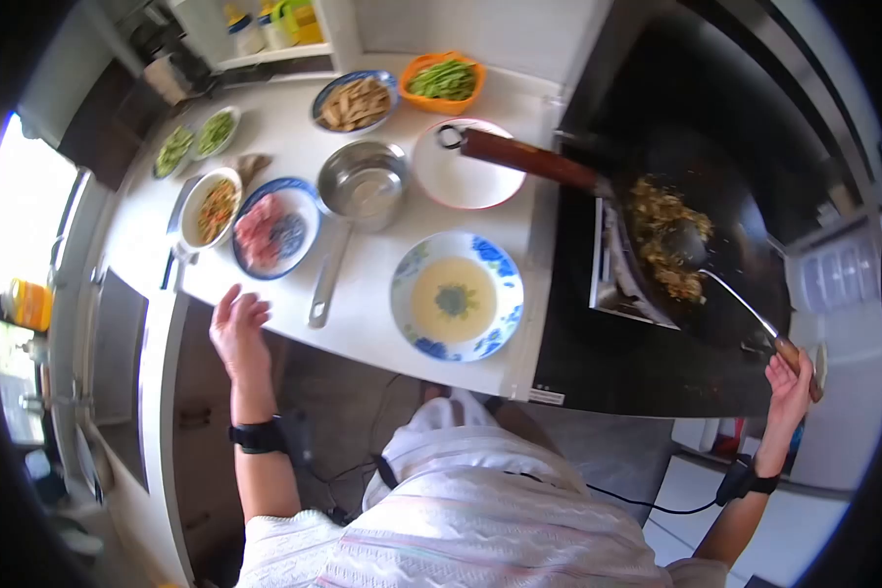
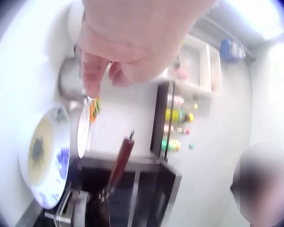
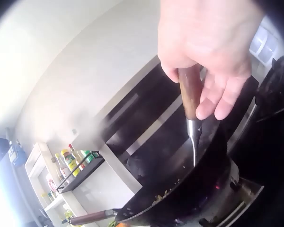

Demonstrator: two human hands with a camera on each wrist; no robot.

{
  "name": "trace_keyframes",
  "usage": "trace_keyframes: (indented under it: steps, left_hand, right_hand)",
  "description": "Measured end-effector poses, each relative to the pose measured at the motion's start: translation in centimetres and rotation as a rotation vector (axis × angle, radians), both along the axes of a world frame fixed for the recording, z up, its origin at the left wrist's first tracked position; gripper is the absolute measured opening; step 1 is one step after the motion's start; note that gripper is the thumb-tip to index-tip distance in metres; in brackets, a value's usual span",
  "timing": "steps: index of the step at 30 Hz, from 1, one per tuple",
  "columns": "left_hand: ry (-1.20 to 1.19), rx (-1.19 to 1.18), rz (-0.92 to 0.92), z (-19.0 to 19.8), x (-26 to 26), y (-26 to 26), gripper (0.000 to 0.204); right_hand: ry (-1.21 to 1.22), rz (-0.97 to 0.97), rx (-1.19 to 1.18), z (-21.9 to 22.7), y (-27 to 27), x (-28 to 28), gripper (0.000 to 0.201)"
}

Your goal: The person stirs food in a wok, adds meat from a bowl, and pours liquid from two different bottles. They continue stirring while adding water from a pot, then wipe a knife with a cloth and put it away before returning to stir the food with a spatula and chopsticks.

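My right hand grips the wooden handle of a metal ladle, whose bowl rests in chopped food inside a dark wok. In the right wrist view the hand holds the wooden handle above the wok. My left hand hangs in the air near the counter's front edge, fingers loosely bent and holding nothing, just below a plate of raw meat. The left wrist view shows that hand empty too.
The counter bears a flowered bowl of pale liquid, a steel saucepan, a white bowl, an orange basket of greens and several other food dishes. The wok's wooden handle extends left over the white bowl.
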State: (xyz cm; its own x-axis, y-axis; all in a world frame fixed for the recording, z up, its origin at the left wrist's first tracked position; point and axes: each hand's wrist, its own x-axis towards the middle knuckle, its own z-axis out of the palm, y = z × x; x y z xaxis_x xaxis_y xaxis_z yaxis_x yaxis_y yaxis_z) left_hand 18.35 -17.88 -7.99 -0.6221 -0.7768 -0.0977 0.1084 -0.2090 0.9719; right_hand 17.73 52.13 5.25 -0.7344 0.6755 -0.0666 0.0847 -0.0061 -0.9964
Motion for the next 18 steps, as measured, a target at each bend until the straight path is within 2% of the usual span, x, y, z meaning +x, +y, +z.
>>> trace_keyframes:
  steps: [1, 3, 4, 5, 6, 7, 9, 11, 12, 13, 15, 17, 18]
  left_hand:
    - [-0.022, 0.056, -0.004, -1.9, -0.2, -2.3, 0.038]
    - [-0.087, 0.197, -0.166, -5.3, -1.8, -4.9, 0.035]
    - [-0.110, 0.327, -0.229, -6.4, -3.0, -5.2, 0.033]
    - [-0.107, 0.342, -0.314, -8.2, -4.3, -5.7, 0.032]
    - [-0.156, 0.348, -0.334, -9.7, -5.3, -6.6, 0.031]
    - [-0.121, 0.347, -0.300, -7.2, -5.5, -4.2, 0.030]
    - [0.040, -0.110, -0.378, -12.5, -5.7, -7.2, 0.031]
    - [-0.090, -1.114, -0.478, -12.0, -4.8, -7.8, 0.031]
    - [-0.097, -0.616, -0.486, -14.7, -5.3, -10.4, 0.028]
    - [-0.056, -0.653, -0.446, -15.3, -5.0, -10.8, 0.027]
    - [0.005, -0.055, -0.422, -13.9, -4.2, -10.6, 0.026]
    - [-0.071, 0.413, -0.314, -9.5, -2.9, -8.7, 0.026]
    - [-0.062, 0.388, -0.262, -9.1, -2.0, -8.5, 0.027]
  right_hand:
    - [-0.029, 0.017, 0.010, 0.6, 1.6, 1.0, 0.044]
    - [0.037, -0.002, -0.026, 0.1, 0.1, 1.5, 0.037]
    - [0.076, -0.002, 0.039, 0.3, -3.0, 0.9, 0.036]
    - [0.069, -0.018, -0.033, 0.9, -5.0, -0.1, 0.035]
    - [0.104, -0.009, 0.028, 1.1, -4.4, -1.1, 0.033]
    - [0.160, 0.017, 0.058, 3.0, -5.0, -1.7, 0.031]
    - [0.127, 0.018, 0.228, 7.1, -4.2, -2.3, 0.029]
    - [0.077, 0.067, 0.405, 11.3, -2.5, -2.1, 0.027]
    - [0.016, 0.053, 0.474, 13.2, -2.3, -2.2, 0.026]
    - [-0.050, 0.060, 0.568, 14.6, -2.5, -2.4, 0.026]
    - [-0.076, 0.111, 0.557, 15.3, -3.0, -3.0, 0.026]
    - [-0.096, 0.119, 0.415, 12.4, -3.9, -4.4, 0.026]
    - [-0.009, 0.167, 0.293, 10.5, -4.0, -4.9, 0.026]
